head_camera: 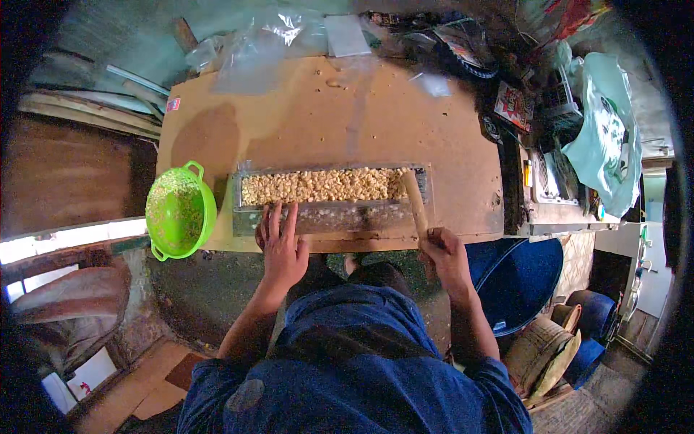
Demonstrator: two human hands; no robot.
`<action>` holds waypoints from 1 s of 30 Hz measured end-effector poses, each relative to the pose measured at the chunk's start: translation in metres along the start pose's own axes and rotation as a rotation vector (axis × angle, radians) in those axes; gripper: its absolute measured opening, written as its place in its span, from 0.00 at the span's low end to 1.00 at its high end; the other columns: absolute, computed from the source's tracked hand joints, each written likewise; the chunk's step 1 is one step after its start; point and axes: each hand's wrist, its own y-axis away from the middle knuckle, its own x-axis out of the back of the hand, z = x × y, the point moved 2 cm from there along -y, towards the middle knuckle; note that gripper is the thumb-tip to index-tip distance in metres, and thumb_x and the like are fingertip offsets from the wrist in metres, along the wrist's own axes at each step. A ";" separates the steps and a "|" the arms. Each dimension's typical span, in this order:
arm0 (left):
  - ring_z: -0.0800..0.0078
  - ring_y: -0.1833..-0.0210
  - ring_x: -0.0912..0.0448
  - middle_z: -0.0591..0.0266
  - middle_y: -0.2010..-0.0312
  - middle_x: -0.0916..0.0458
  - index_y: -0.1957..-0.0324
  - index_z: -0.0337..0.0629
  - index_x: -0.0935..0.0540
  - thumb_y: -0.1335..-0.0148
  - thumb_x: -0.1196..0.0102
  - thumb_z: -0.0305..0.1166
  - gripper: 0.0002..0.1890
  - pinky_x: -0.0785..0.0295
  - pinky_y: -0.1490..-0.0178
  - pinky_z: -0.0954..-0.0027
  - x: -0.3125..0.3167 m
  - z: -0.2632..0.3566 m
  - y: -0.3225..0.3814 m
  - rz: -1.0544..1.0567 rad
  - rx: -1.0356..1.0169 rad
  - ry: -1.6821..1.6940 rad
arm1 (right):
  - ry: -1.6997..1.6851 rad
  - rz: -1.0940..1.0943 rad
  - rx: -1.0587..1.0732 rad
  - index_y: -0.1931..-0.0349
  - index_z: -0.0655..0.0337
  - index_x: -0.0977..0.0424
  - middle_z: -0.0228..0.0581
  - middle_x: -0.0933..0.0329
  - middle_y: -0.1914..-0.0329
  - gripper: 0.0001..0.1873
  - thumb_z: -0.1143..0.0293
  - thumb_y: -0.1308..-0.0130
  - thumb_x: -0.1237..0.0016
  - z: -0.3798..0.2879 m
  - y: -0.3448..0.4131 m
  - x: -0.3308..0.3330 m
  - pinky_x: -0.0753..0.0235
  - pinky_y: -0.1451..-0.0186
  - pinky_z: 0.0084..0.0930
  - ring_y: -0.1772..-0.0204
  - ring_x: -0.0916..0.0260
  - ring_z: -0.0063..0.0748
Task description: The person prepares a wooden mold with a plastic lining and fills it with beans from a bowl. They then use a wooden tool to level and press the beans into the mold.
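Observation:
A long rectangular mold or tray [325,217], lined with clear plastic, lies near the table's front edge. It is filled with pale, bean-like pieces [325,185]. My left hand [282,238] rests with fingers spread on the tray's near side, holding nothing. In my right hand [444,248] is the lower end of a wooden stick [415,200]; its upper end touches the pieces at the tray's right end. A bright green plastic colander [181,214] with some pale bits inside stands tilted at the table's left edge.
The brown tabletop [412,130] carries a few scattered crumbs. Clear plastic bags [249,65] lie along its far edge. At the right are a side table with a white basket [542,179] and a pale plastic bag [607,135]. A large blue tub [515,282] stands below, beside woven baskets [537,347].

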 end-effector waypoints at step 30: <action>0.42 0.30 0.49 0.44 0.33 0.46 0.33 0.44 0.39 0.47 0.49 0.32 0.36 0.55 0.32 0.44 -0.001 0.004 0.001 0.011 -0.003 -0.012 | 0.106 -0.062 0.018 0.61 0.65 0.27 0.31 0.27 0.73 0.07 0.74 0.38 0.48 0.023 0.011 -0.001 0.31 0.73 0.18 0.75 0.32 0.18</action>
